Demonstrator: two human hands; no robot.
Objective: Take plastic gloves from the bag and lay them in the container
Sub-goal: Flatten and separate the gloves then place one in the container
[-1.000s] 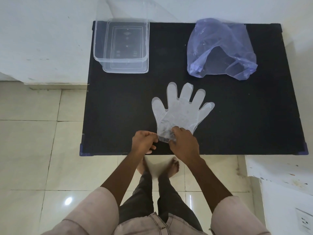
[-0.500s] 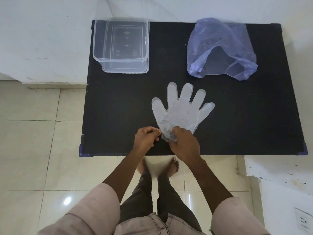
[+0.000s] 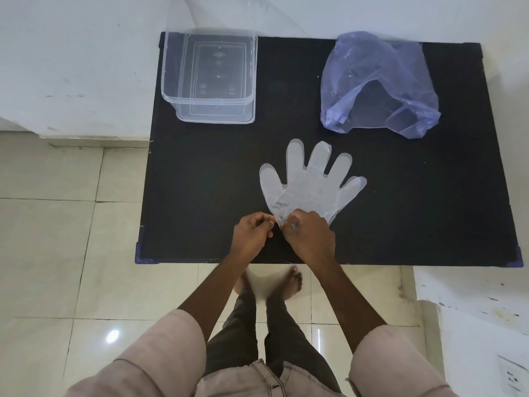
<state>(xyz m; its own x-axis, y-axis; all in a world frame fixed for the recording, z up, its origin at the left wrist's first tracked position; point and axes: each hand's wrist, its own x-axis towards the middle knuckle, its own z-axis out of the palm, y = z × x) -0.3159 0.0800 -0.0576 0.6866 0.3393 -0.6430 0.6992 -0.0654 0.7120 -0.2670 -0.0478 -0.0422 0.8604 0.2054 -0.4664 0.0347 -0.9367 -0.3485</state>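
Note:
A clear plastic glove (image 3: 310,184) lies flat on the black table (image 3: 200,181), fingers spread and pointing away from me. My right hand (image 3: 310,236) pinches the glove's cuff at its near end. My left hand (image 3: 252,234) is beside it, fingertips pinched at the cuff's left edge. A clear rectangular container (image 3: 210,78) stands at the table's far left with nothing inside. The bluish plastic bag (image 3: 378,84) lies crumpled at the far right, its mouth facing me.
The table's near edge (image 3: 286,262) runs just below my hands. White walls stand behind and to the left. Tiled floor (image 3: 57,253) lies to the left, and a white ledge (image 3: 472,296) juts out at the lower right.
My left hand has lifted slightly and moved its fingertips to the cuff's left edge. The right hand and glove have barely moved.

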